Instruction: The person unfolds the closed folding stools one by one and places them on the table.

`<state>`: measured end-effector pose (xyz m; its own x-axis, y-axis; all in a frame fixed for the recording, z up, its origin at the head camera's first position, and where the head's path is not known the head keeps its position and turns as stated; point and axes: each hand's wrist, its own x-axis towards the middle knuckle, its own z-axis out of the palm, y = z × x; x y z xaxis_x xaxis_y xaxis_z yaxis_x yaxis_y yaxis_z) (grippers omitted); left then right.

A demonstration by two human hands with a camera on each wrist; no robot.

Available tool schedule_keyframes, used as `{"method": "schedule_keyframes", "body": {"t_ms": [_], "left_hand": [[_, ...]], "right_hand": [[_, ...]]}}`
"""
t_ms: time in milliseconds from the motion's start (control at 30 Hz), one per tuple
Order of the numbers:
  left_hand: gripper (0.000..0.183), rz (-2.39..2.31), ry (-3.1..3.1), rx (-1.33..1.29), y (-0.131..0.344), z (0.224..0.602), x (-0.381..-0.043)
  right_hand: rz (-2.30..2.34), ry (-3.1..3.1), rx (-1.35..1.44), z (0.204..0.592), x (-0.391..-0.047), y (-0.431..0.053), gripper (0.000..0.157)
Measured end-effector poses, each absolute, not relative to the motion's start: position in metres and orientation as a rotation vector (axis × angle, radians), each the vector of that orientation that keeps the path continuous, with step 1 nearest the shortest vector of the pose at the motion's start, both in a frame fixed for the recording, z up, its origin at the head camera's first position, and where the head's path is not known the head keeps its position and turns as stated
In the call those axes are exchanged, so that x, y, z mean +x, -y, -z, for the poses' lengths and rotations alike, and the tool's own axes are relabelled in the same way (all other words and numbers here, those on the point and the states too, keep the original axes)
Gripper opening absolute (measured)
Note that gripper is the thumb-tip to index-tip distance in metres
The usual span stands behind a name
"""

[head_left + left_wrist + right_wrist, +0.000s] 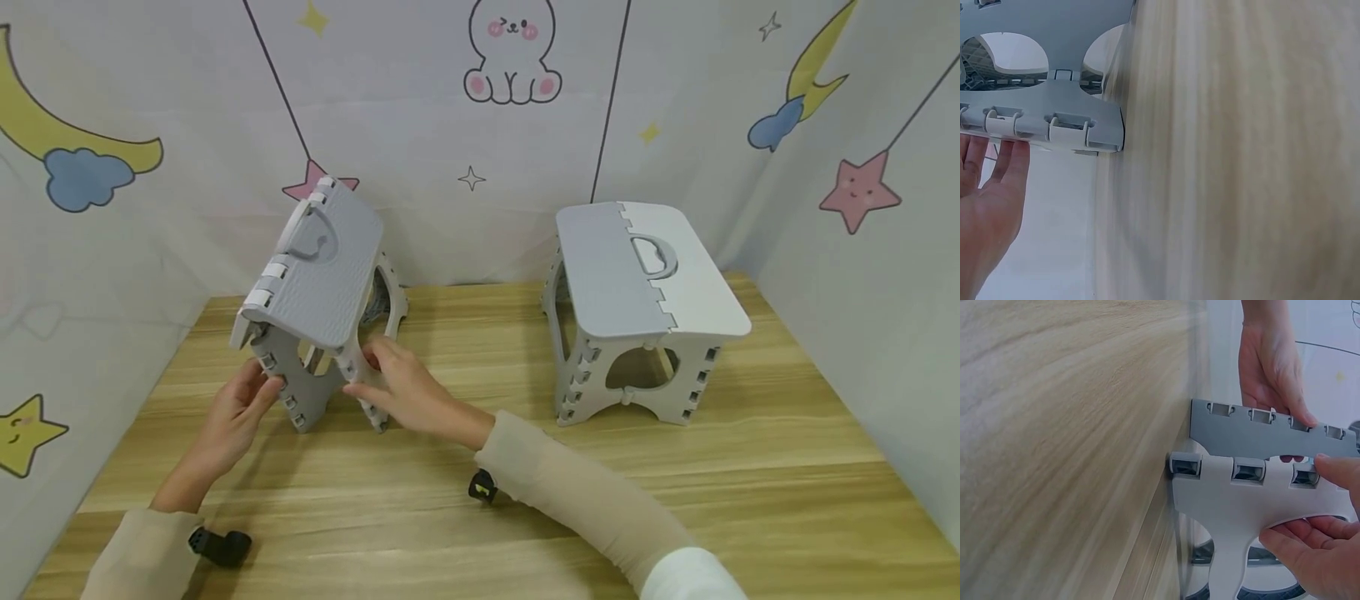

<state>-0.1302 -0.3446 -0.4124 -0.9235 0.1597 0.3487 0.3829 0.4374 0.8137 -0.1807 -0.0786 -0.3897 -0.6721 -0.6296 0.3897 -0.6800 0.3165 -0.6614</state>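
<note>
A grey and white folding step stool point(330, 258) stands partly folded at the left, its top creased upward along the handle seam. My left hand point(236, 412) is at the stool's left leg panel, thumb on its hinged front edge and fingers on the outer side. In the left wrist view, fingertips point(1019, 147) meet the hinged edge. My right hand point(401, 387) grips the right leg panel, with fingers curled into its cut-out and the thumb on the hinged edge. The right wrist view shows both leg panels between the two hands, the white panel point(1229, 494) nearer.
A second folding step stool point(645, 267) stands fully unfolded at the right, its top flat. Both stools rest on a wood-grain table point(420, 517). Behind and at the sides hangs a white cloth point(420, 125) printed with cartoon stars, moons and clouds.
</note>
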Motion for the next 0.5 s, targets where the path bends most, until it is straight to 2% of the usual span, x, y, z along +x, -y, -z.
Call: {"method": "schedule_keyframes", "body": {"t_ms": [500], "left_hand": [[0.040, 1.441, 2.485, -0.476, 0.344, 0.414, -0.130]], "right_hand": [[-1.341, 2.520, 1.252, 0.391, -0.182, 0.065, 0.037]]}}
